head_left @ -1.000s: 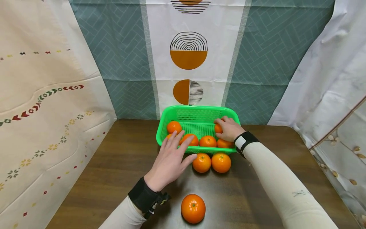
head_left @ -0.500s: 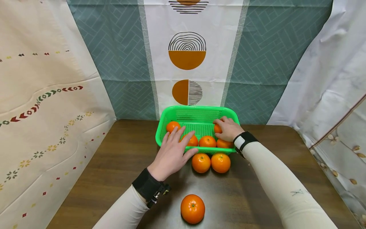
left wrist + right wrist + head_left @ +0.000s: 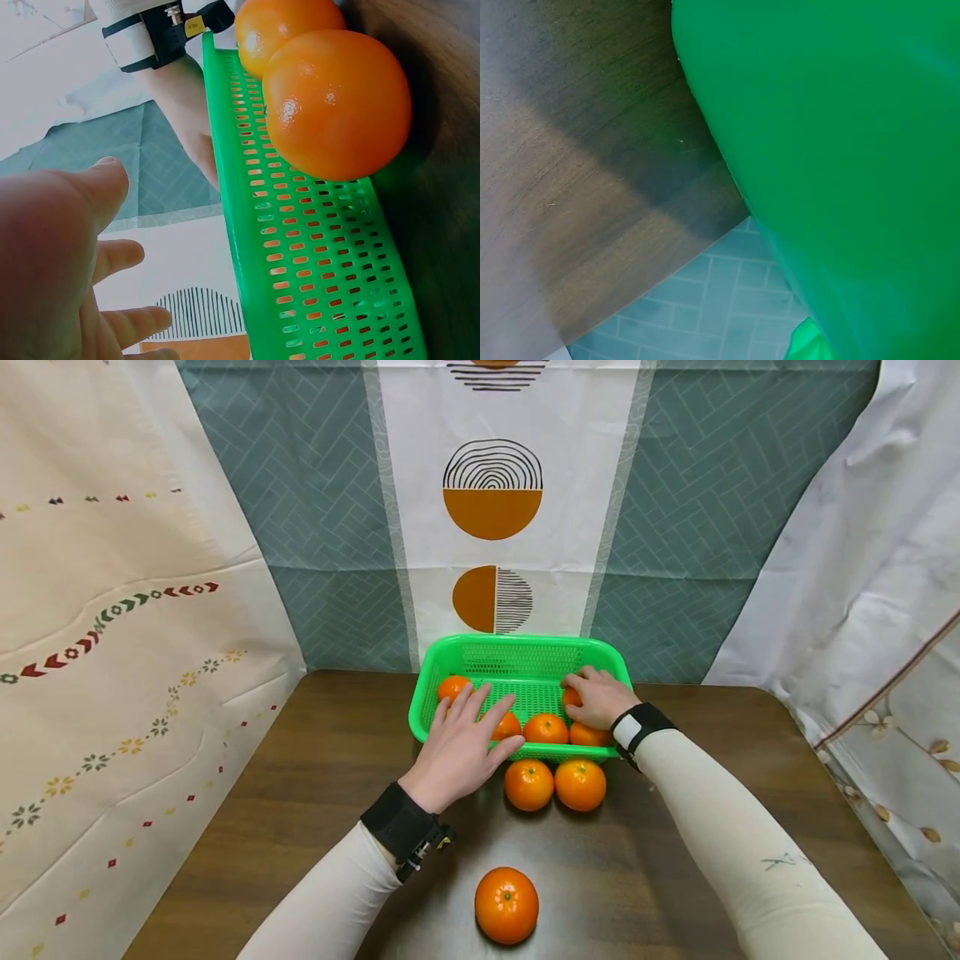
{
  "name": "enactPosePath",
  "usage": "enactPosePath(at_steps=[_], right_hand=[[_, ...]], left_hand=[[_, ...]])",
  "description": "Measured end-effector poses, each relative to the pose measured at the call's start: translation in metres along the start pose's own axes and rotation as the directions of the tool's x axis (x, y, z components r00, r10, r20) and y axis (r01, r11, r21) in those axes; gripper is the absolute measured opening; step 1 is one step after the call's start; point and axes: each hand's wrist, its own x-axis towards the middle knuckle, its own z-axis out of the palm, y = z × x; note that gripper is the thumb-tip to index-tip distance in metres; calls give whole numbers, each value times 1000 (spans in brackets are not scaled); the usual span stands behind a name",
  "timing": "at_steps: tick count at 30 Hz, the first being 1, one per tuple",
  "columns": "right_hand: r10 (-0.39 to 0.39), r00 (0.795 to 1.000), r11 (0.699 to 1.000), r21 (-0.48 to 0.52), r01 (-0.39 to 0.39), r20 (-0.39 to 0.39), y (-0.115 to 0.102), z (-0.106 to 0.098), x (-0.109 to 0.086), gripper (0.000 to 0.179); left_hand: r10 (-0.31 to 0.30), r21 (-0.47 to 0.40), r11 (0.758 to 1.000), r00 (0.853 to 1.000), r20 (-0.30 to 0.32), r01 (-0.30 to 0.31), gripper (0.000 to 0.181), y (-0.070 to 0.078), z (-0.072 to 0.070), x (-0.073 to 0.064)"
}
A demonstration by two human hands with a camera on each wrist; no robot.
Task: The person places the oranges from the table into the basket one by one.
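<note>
In the head view, a green plastic basket (image 3: pixel 517 643) holds several oranges along its near and left sides. My right hand (image 3: pixel 602 700) reaches over its right end, fingers curled round an orange (image 3: pixel 571 697) that is partly hidden behind them. Over the near left rim my left hand (image 3: pixel 459 752) hovers with fingers spread, holding nothing. It hides part of the oranges beneath, such as the left orange (image 3: pixel 452 687). In the left wrist view the left hand (image 3: pixel 45 270) is apart from the basket's slotted wall (image 3: pixel 300 255). The right wrist view shows mostly the basket's green side (image 3: pixel 832 150).
Two oranges sit side by side against the basket's near wall, the left one (image 3: pixel 529 785) and the right one (image 3: pixel 581 785). Another orange (image 3: pixel 507 906) lies near the front of the wooden table (image 3: pixel 315 793). Patterned cloth (image 3: pixel 330 527) hangs behind the basket.
My left hand has moved slightly forward and to the right over the basket's near rim, its fingers still spread. The right hand stays at the same orange.
</note>
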Motion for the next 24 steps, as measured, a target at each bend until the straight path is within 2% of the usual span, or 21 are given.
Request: enactPosePath(at_steps=[7,15,20,24], right_hand=[[-16,1000,1000,-7,16,-16,1,0,-6,46],[-42,998,999,6,42,-38,0,-5,-13,55],[-69,995,998,-2,69,-65,-6,-15,-26,61],[-125,986,992,-7,125,-110,-12,-23,-42,63]], left_hand=[[4,11,1000,1000,12,-4,67,3,1,2],[20,9,1000,1000,9,-21,68,6,-3,-1],[27,14,1000,1000,15,-27,68,6,-7,-5],[33,20,999,999,15,-34,68,6,-11,-9]])
